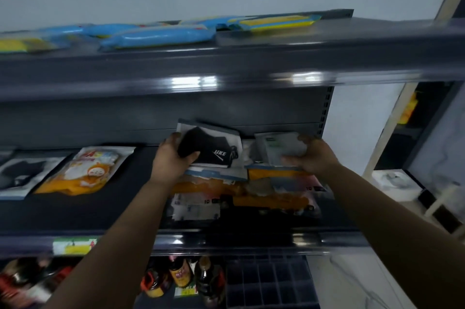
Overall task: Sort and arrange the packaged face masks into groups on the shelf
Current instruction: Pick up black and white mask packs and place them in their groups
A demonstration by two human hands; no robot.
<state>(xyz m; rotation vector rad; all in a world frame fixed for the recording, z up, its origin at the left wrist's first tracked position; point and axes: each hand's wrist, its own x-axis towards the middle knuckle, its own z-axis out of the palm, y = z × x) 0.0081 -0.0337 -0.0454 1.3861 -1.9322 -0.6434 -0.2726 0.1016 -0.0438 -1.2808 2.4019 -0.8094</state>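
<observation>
My left hand [173, 157] grips a clear packet holding a black face mask [214, 150] with white lettering, lifted above a heap of mask packets [251, 195] on the right of the dark middle shelf [125, 208]. My right hand [312, 156] grips a grey-green mask packet [279, 147] just to the right, also over the heap. The heap mixes orange, pink and grey packets. Further left on the same shelf lie an orange cartoon mask packet [85, 170] and a black mask packet [22, 175], side by side.
The top shelf [226, 62] carries several blue and yellow packets [156, 37]. Bottles [181, 276] stand on the shelf below, beside a dark gridded divider [269, 281]. A price label [73, 245] sits on the middle shelf's front edge. A white wall and another unit are to the right.
</observation>
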